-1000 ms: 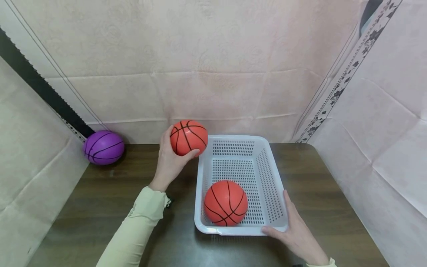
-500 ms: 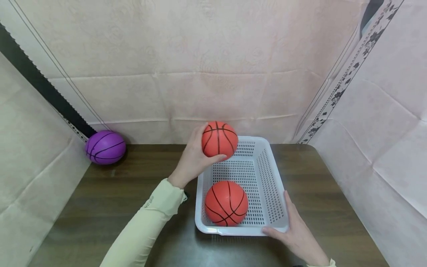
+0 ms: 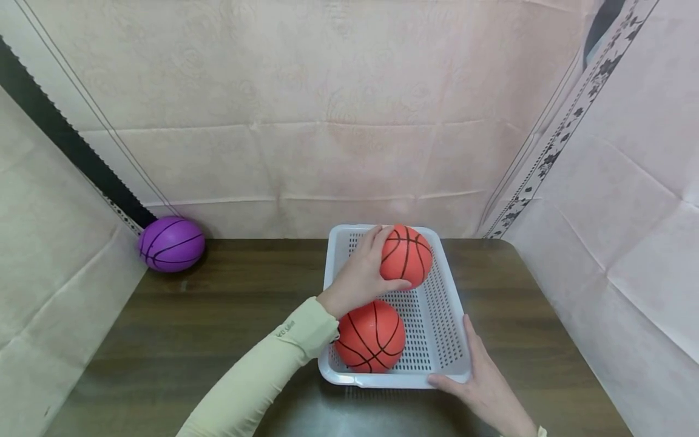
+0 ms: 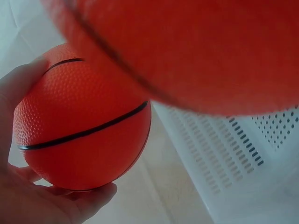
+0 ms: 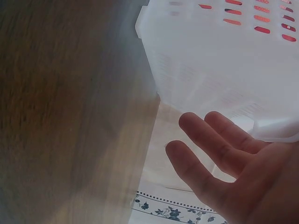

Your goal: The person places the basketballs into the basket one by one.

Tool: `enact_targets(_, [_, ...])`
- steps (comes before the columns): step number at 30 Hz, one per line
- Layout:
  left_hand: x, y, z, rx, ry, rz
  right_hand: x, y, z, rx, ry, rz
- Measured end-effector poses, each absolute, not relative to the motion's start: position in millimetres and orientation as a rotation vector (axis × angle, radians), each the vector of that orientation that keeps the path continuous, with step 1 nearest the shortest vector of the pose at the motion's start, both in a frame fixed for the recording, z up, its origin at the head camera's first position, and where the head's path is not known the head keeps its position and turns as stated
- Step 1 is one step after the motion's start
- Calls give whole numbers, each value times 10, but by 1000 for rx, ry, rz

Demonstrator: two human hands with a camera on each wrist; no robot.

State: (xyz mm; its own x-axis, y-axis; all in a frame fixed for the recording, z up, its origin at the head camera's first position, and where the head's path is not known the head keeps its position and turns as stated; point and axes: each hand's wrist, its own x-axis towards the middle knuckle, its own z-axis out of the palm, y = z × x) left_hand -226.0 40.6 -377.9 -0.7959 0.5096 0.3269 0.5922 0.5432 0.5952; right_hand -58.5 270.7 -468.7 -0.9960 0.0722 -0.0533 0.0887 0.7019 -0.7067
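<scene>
My left hand (image 3: 357, 273) grips a small orange toy basketball (image 3: 409, 258) over the far half of a white plastic basket (image 3: 382, 380). In the left wrist view, its thumb and fingers wrap around the held ball (image 4: 84, 126). A second orange basketball (image 3: 371, 340) sits in the near left part of the basket, partly behind my left wrist. At the near right corner of the basket my right hand (image 3: 486, 382) rests, thumb on the front rim and fingers along the side. Its fingers (image 5: 198, 175) look straight and spread in the right wrist view.
A purple basketball (image 3: 172, 244) lies at the back left of the brown wooden table (image 3: 262, 273), beside the cloth. Pale cloth (image 3: 306, 145) hangs behind the table and along both sides.
My left hand has carried the orange basketball rightward, from beside the basket's far left corner to over its inside, and a little lower. My right hand, the other orange ball and the purple ball stay put.
</scene>
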Motion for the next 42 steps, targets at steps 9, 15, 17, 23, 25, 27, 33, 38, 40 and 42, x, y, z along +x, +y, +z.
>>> enact_targets(9, [-2282, 503, -3786, -990, -2679, -1031, -580, 2713, -4686, 163, 2881, -1177])
enact_targets(15, [-2288, 562, -3795, -1029, -2702, -967, -591, 2713, -4697, 153, 2884, -1183])
enact_targets(17, [-2285, 575, -3795, -1041, -2709, -944, -592, 2713, -4698, 156, 2880, -1178])
enact_targets(23, [-2278, 594, -3785, -1056, -2738, -959, -588, 2714, -4699, 150, 2882, -1175])
enact_targets(25, [-2277, 599, -3782, -1067, -2747, -969, -586, 2719, -4702, 142, 2889, -1181])
enact_targets(27, [-2278, 604, -3785, -1081, -2760, -973, -581, 2723, -4706, 127, 2900, -1182])
enact_targets(33, [-2262, 566, -3810, -1099, -2899, -928, -574, 2725, -4708, 90, 2924, -1192])
enact_targets(38, [-2239, 499, -3792, -1153, -2984, -889, -576, 2724, -4704, 94, 2926, -1179])
enact_targets(40, [-2232, 476, -3775, -1176, -2989, -906, -578, 2723, -4703, 102, 2919, -1181])
enact_targets(42, [-2228, 457, -3759, -1195, -2982, -922, -578, 2722, -4703, 113, 2912, -1184])
